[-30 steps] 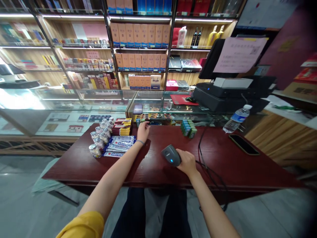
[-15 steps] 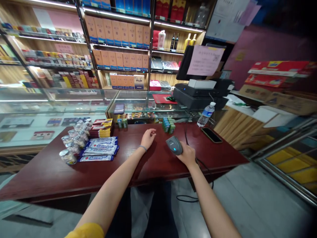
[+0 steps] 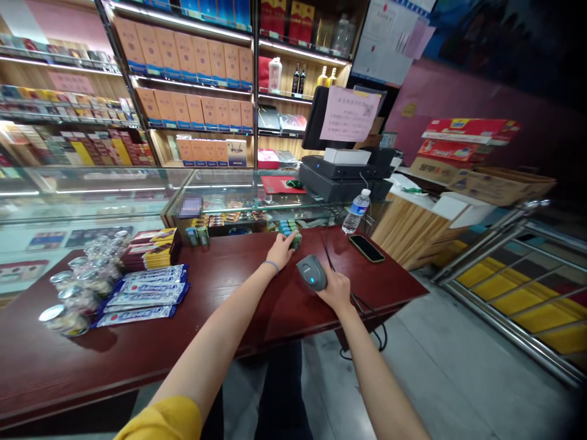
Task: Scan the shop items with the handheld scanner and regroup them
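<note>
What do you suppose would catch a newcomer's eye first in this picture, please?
Probably the grey scanner with its glowing blue light, in the right hand near the middle of the view. Next come the orange boxes in rows on the lit shelves behind, and the silver-lidded jars and blue-and-white packets on the left of the table. The left hand is at small green packs near the far edge.

The table (image 3: 220,293) bears jars (image 3: 73,318), packets (image 3: 147,294), green boxes (image 3: 288,225), a phone (image 3: 367,249).
</note>
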`<state>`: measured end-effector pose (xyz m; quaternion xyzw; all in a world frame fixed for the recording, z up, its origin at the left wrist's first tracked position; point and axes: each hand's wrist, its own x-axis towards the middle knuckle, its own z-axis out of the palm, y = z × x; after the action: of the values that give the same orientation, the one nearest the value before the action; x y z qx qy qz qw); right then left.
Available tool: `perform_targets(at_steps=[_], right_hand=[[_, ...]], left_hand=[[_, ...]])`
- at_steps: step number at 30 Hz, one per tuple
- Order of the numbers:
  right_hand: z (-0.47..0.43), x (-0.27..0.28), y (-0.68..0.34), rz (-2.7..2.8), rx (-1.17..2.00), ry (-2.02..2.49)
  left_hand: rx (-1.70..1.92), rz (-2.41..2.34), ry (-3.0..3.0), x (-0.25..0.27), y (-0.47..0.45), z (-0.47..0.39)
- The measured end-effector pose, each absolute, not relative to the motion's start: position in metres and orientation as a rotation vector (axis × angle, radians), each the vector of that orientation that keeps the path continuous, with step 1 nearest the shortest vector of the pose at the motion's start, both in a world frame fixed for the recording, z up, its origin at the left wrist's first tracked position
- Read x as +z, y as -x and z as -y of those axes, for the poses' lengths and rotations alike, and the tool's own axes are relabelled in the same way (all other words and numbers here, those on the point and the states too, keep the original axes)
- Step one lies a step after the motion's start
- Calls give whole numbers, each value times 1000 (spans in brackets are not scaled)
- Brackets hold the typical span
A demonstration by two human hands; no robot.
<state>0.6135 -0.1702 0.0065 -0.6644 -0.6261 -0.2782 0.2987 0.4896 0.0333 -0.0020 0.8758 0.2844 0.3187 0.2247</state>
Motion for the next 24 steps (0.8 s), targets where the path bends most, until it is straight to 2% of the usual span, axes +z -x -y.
perform_targets(at_steps=[3, 11, 19, 24], right_hand=[[169, 6, -612, 1662, -742, 1752], [170, 6, -611, 1639, -774, 1708], [171, 2, -614, 1633, -766, 1747], [170, 0, -615, 1616, -815, 1747]], left_hand=[[869, -818, -2459, -4, -497, -34], [1165, -694, -2300, -8, -500, -23], [1090, -684, -2282, -8, -499, -18], [1182, -652, -2189, -7, -463, -6]])
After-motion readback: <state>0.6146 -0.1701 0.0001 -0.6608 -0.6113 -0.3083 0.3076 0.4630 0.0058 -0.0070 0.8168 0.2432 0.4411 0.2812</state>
